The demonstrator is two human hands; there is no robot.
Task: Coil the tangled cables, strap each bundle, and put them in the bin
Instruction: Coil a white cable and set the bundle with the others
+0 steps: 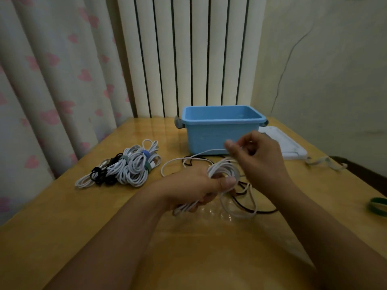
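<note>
On the glossy wooden desk (62, 216), the left hand (194, 185) had its grip clamped round a round coil of thin white cable (222, 170). Just beyond, the right hand (259, 155) pinched a loose strand. Behind both stood the smooth blue plastic bin (209, 135); left of it lay strapped bundles (129, 166).

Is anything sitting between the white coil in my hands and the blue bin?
Nothing visible blocks it. The white coil sits just in front of the blue bin, whose top is open; only loose cable lies on the table between.
</note>
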